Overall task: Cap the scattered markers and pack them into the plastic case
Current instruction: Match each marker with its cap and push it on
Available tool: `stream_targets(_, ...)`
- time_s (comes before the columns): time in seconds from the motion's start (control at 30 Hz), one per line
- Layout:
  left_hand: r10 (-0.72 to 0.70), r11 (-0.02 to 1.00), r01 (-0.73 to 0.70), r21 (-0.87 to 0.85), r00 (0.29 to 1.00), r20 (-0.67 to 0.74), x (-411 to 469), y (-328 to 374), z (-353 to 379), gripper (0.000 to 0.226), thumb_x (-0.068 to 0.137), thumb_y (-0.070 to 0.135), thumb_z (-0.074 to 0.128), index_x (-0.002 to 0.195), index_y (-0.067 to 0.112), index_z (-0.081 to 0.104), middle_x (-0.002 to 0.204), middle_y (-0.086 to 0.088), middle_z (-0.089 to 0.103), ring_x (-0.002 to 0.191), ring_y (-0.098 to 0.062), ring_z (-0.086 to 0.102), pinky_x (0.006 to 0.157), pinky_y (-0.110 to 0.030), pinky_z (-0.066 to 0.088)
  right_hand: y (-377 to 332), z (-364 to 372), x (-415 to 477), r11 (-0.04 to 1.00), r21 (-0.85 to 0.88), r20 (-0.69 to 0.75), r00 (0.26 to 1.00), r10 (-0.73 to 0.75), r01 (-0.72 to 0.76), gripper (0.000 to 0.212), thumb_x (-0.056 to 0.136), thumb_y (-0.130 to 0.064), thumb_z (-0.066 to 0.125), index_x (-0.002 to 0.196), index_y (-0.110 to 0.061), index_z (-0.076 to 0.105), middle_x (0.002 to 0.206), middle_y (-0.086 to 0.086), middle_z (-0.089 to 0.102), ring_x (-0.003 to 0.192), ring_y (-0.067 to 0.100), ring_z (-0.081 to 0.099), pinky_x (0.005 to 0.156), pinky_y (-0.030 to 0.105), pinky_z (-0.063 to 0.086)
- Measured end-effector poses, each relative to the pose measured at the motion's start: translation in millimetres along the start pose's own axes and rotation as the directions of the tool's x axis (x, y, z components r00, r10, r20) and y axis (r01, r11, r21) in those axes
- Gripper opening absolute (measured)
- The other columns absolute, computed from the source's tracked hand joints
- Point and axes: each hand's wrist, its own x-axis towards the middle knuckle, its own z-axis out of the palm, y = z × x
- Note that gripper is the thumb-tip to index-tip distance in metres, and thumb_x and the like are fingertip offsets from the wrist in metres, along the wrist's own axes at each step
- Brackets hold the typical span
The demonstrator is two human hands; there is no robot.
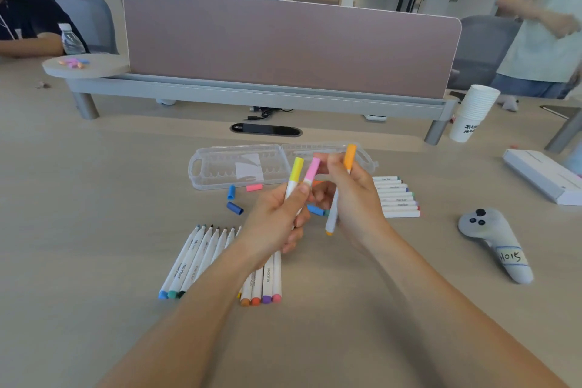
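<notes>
My left hand [277, 220] grips a yellow-capped marker [294, 175] and a pink-capped marker [311, 171], both held upright. My right hand [352, 198] holds an orange-capped marker [341, 186] and touches the pink cap with its fingertips. The clear plastic case [220, 167] lies open and empty just behind my hands. Several uncapped markers [201, 255] lie in a row at the lower left, partly under my left forearm. More markers [396, 197] are lined up on the right. Loose caps lie near the case: two blue caps [233, 200] and a pink cap [254, 187].
A grey hand controller [494, 239] lies at the right, a white box [541, 175] beyond it, and a stack of paper cups [472, 113]. A mauve desk divider [289, 44] runs across the back. People sit and stand around the table.
</notes>
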Motion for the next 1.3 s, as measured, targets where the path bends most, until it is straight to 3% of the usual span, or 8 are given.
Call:
stream_targets(0.1, 0.148, 0.96, -0.146, 0.238, 0.989, 0.009, 4.1, -1.4, 19.2, 0.04, 0.103, 0.04, 0.04, 0.094, 0.006, 0.059, 0.071, -0.01, 0.058, 0.06, -0.023, 0.058, 0.055, -0.035, 0.049, -4.1, -6.9, -6.4, 0.998, 0.062, -0.019, 1.0, -0.018, 0.02, 0.034, 0.102, -0.047, 0.039, 0.099, -0.028, 0.067, 0.094, 0.006, 0.066, 0.076, 0.018, 0.064, 0.074, 0.042, 0.053)
stream_targets(0.17, 0.166, 0.946, -0.185, 0.267, 0.982, 0.094, 5.8, -2.2, 33.9, 0.041, 0.102, 0.044, 0.038, 0.102, 0.009, 0.058, 0.088, -0.012, 0.068, 0.08, -0.022, 0.069, 0.069, -0.039, 0.058, -4.8, -15.0, -13.7, 0.999, -0.016, -0.059, 0.998, -0.033, 0.032, 0.034, 0.103, -0.048, 0.033, 0.107, -0.031, 0.062, 0.098, -0.001, 0.066, 0.076, 0.012, 0.066, 0.064, 0.032, 0.054)
stream_targets(0.3, 0.138, 0.942, -0.186, 0.28, 0.973, 0.185, 6.9, 3.6, 63.0, 0.034, 0.105, 0.039, 0.032, 0.089, 0.015, 0.051, 0.063, -0.003, 0.06, 0.053, -0.016, 0.059, 0.05, -0.027, 0.046, -1.8, -40.8, -25.7, 0.982, -0.175, -0.011, 0.997, -0.078, 0.075, 0.03, 0.105, -0.042, 0.031, 0.111, -0.022, 0.052, 0.07, 0.006, 0.056, 0.049, 0.023, 0.059, 0.04, 0.023, 0.042)
stream_targets(0.4, 0.094, 0.927, -0.169, 0.336, 0.969, 0.228, 13.7, -7.6, 88.0, 0.032, 0.105, 0.038, 0.034, 0.086, 0.018, 0.05, 0.062, 0.0, 0.053, 0.048, -0.012, 0.051, 0.047, -0.025, 0.042, -1.2, -75.2, -31.6, 0.97, -0.235, -0.073, 0.994, -0.079, 0.059, 0.022, 0.104, -0.026, 0.042, 0.096, -0.008, 0.051, 0.059, -0.003, 0.056, 0.044, 0.002, 0.055, 0.047, 0.017, 0.042)
stream_targets(0.57, 0.063, 0.599, -0.288, 0.747, 0.947, 0.315, 33.8, -37.3, 117.1, 0.055, 0.083, 0.069, 0.05, 0.125, 0.034, 0.053, 0.118, 0.006, 0.062, 0.11, -0.019, 0.058, 0.082, -0.034, 0.049, 13.8, -148.2, -32.1, 0.892, -0.452, -0.063, 0.997, -0.049, 0.015, 0.008, 0.09, -0.022, 0.069, 0.097, -0.022, 0.066, 0.078, 0.002, 0.065, 0.062, 0.008, 0.056, 0.06, 0.022, 0.045)
stream_targets(0.77, 0.13, 0.117, -0.271, 0.955, 0.958, 0.256, 49.3, -50.1, 144.3, 0.067, 0.08, 0.074, 0.053, 0.119, 0.02, 0.055, 0.117, -0.006, 0.064, 0.11, -0.028, 0.056, 0.085, -0.036, 0.042, 39.5, -192.0, -19.2, 0.819, -0.572, -0.091, 0.996, -0.011, -0.043, 0.011, 0.087, -0.027, 0.072, 0.08, -0.019, 0.071, 0.069, -0.005, 0.064, 0.057, 0.003, 0.05, 0.064, 0.026, 0.04)
stream_targets(1.03, 0.3, 0.25, -0.177, 0.952, 0.949, 0.097, 53.2, -73.0, 137.0, 0.057, 0.083, 0.067, 0.055, 0.123, 0.027, 0.058, 0.125, -0.006, 0.045, 0.115, -0.031, 0.038, 0.099, -0.041, 0.034, 60.3, -195.1, -3.7, 0.567, -0.821, -0.07, 0.976, -0.207, 0.061, 0.016, 0.088, -0.027, 0.069, 0.095, -0.013, 0.07, 0.087, 0.002, 0.063, 0.076, 0.015, 0.056, 0.075, 0.03, 0.046)
stream_targets(1.3, 0.059, 0.412, -0.077, 0.908, 0.997, 0.058, 64.7, -70.8, 144.6, 0.096, 0.086, 0.063, 0.052, 0.154, 0.015, 0.005, 0.159, -0.015, -0.01, 0.146, -0.036, -0.013, 0.119, -0.049, 0.01, 60.4, -183.6, 8.2, 0.556, -0.813, -0.274, 0.956, -0.105, -0.172, 0.03, 0.095, -0.019, 0.058, 0.123, -0.009, 0.055, 0.126, 0.015, 0.05, 0.117, 0.03, 0.048, 0.095, 0.028, 0.034)
